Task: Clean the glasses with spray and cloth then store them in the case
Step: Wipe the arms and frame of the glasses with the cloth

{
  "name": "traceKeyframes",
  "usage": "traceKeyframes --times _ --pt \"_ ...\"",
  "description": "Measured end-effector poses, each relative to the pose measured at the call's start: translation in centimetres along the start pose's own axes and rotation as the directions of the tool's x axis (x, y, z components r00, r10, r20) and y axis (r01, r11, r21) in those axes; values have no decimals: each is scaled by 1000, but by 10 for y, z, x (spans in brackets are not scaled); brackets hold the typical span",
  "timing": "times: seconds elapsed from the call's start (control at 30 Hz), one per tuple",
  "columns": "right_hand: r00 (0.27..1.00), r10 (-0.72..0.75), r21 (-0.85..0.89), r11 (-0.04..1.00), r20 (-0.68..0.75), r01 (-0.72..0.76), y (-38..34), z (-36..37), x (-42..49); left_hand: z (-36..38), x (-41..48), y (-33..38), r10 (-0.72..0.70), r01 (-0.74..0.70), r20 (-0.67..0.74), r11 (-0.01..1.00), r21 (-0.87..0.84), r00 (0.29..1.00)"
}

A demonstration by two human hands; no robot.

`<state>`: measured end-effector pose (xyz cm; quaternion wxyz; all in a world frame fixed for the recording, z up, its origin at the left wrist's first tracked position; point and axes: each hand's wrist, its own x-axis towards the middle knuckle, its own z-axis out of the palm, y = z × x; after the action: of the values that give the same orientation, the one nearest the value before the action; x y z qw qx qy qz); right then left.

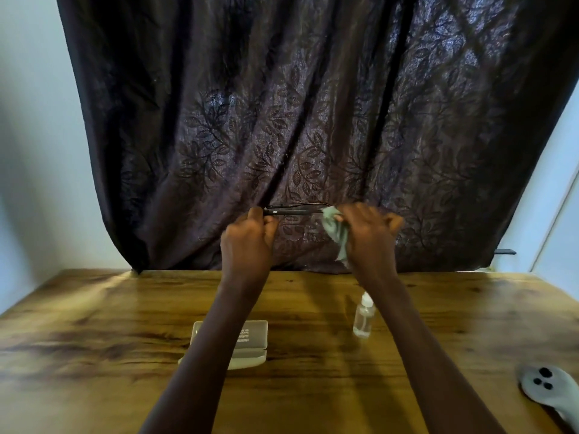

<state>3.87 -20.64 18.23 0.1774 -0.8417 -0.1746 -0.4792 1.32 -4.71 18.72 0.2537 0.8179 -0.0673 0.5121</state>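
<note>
Both hands are raised in front of the dark curtain. My left hand (250, 238) pinches one end of the dark-framed glasses (294, 210), which lie level between the hands. My right hand (368, 234) presses a pale green cloth (336, 231) around the other end of the glasses; the cloth's tail hangs down. A small clear spray bottle (363, 316) with a white top stands upright on the wooden table (94, 339), under my right forearm. The grey glasses case (253, 335) lies open on the table, partly hidden by my left forearm.
A dark leaf-patterned curtain (313, 120) hangs behind the table's far edge. A grey controller-like device (546, 385) with black buttons lies at the table's right front corner. Pale walls flank the curtain.
</note>
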Motion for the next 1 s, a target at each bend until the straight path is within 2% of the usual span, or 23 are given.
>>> traceKeyframes --times 0.07,0.27,0.37,0.43,0.53,0.6,0.63,0.7,0.77,0.83,1.0 --pt "997 76 49 996 -21 -75 12 0 -5 0 1 -5 -30 30 -9 999 -11 1000" --pt "993 119 256 961 -25 -108 17 1 -11 2 -1 -4 -39 38 37 999 12 999" --pt "988 138 242 963 -69 -118 16 -3 -6 -2 7 -9 -38 43 153 999 -25 987" --pt "987 140 203 972 -83 -121 16 -7 0 -8 13 -14 34 -10 228 995 -104 973" --pt "982 181 163 971 -44 -172 20 -17 13 -19 14 -29 91 -29 233 966 -257 968" --pt "977 214 163 963 9 -213 26 -24 23 -19 6 -43 -7 103 251 923 -371 968" --pt "972 230 168 958 44 -234 29 -28 27 -19 0 -49 -59 189 322 901 -390 945" --pt "957 256 188 942 135 -278 35 -34 35 -15 -12 -56 -80 300 503 878 -374 860" --pt "935 281 207 922 217 -326 39 -36 41 -10 -21 -55 -81 375 605 846 -379 792" --pt "909 304 189 912 284 -364 41 -35 44 -10 -25 -49 -112 445 619 794 -414 777" --pt "873 334 121 910 355 -397 46 -31 47 -9 -24 -41 -193 505 537 685 -525 821"
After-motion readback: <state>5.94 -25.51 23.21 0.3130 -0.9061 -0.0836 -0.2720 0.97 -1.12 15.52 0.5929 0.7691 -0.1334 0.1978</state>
